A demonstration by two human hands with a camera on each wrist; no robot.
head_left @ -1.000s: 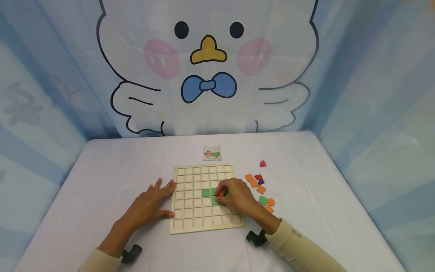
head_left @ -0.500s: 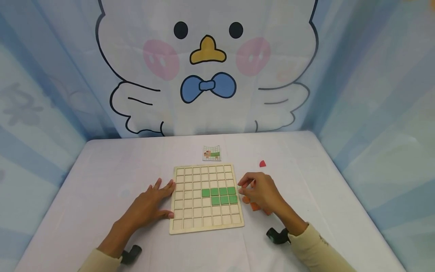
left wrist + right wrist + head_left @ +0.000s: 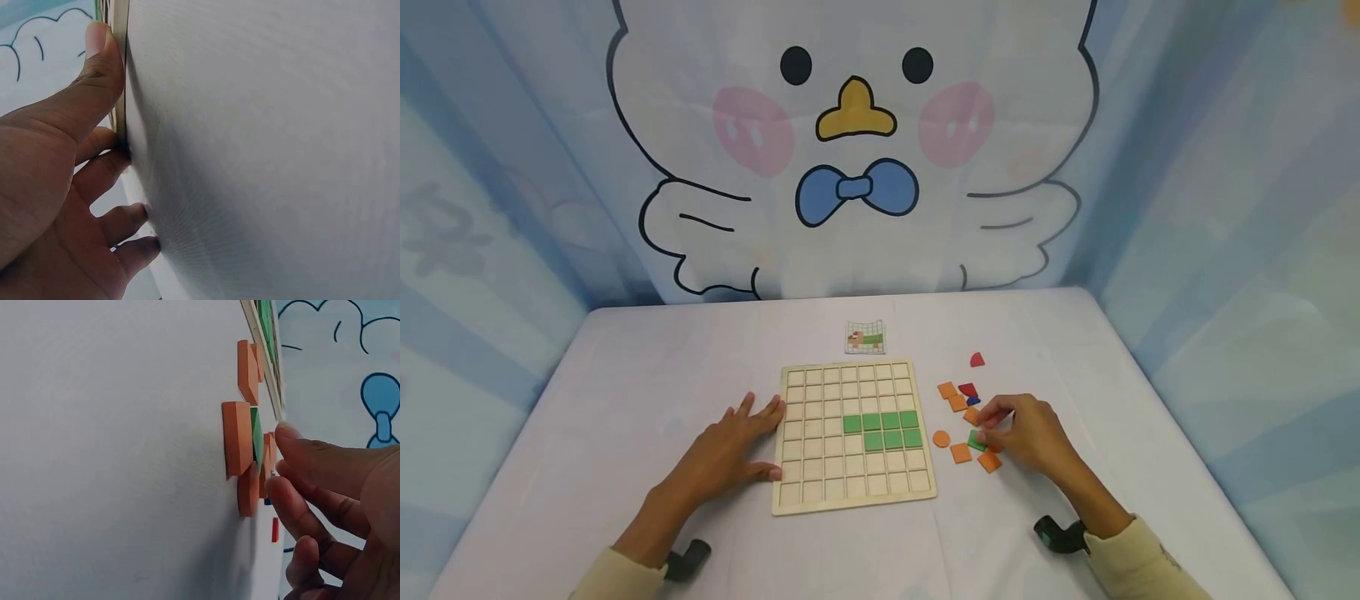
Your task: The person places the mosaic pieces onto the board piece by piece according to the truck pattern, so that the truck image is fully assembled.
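A square wooden grid board (image 3: 812,492) lies in the middle of the table, with two rows of green square tiles (image 3: 891,421) set in its cells. My left hand (image 3: 726,450) rests at the board's left side, fingers spread; in the left wrist view the thumb (image 3: 103,62) touches the board's edge. My right hand (image 3: 1033,433) hovers at the loose pieces to the right, its fingertips close to a loose green tile (image 3: 976,441). Seen from the right wrist, thumb and fingers stand apart, and the green tile (image 3: 257,440) lies among orange pieces (image 3: 237,440).
Around the right hand lie orange squares (image 3: 961,453), an orange disc (image 3: 941,438), a red piece (image 3: 967,390) and a small blue piece (image 3: 973,401). Another red piece (image 3: 977,360) lies farther back. A small picture card (image 3: 866,337) sits beyond the board. A printed curtain (image 3: 857,250) hangs behind the table.
My right hand has left the green tiles on the board and moved right to the loose pieces. The orange disc and some orange squares have shifted. The left hand stays put.
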